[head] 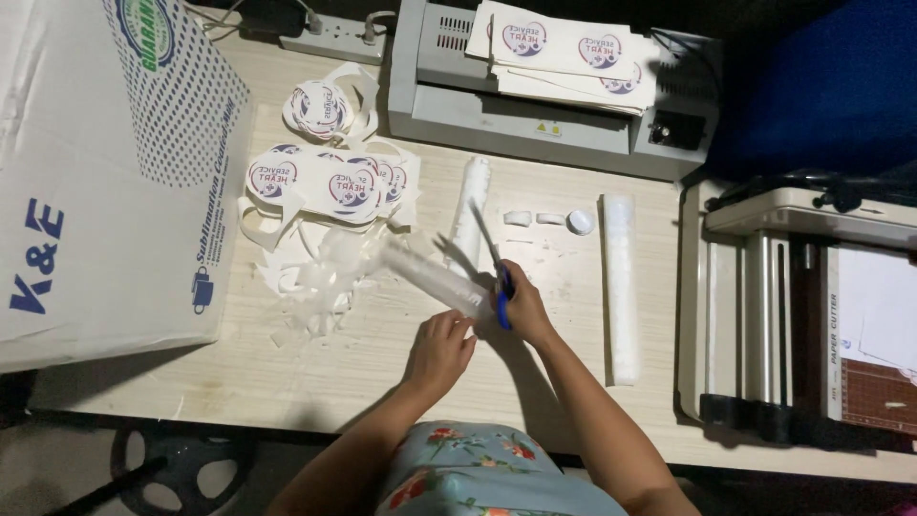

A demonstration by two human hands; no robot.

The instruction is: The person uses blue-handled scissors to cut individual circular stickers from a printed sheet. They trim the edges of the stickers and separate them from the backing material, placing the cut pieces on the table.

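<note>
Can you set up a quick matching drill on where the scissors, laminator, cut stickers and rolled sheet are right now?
1 scissors
2 laminator
3 cut stickers
4 rolled sheet

a far edge of the table, printed sheets on top
b in the right hand
c lying right of the hands
d piled left of the hands, beside the box

Pairs: 1-b, 2-a, 3-d, 4-c
</note>
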